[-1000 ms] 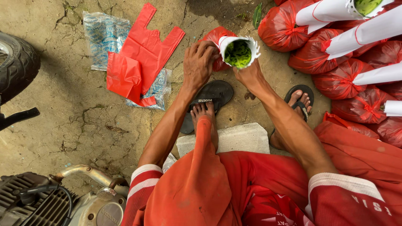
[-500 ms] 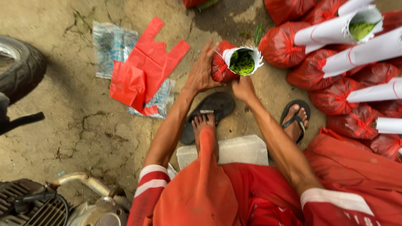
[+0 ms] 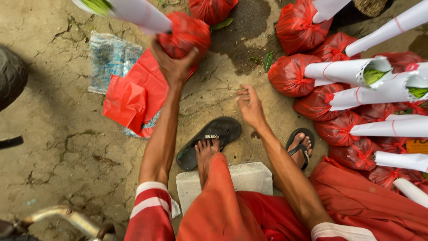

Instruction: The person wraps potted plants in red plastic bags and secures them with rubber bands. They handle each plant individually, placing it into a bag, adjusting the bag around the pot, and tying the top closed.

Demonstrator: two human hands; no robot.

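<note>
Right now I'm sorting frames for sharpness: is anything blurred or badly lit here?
Head view: even, soft daylight, no glare; a dark patch of ground up top. The left hand gripping the red bag of the paper-wrapped seedling looks slightly motion-blurred, as does the right hand; the black sandal is sharp.

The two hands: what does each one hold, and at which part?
The left hand holds a wrapped plant bundle by its red bagged base. The right hand holds nothing.

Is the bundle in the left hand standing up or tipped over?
Tipped. The left hand grips its red bag end, and the white paper cone points sideways toward the left, not up.
</note>
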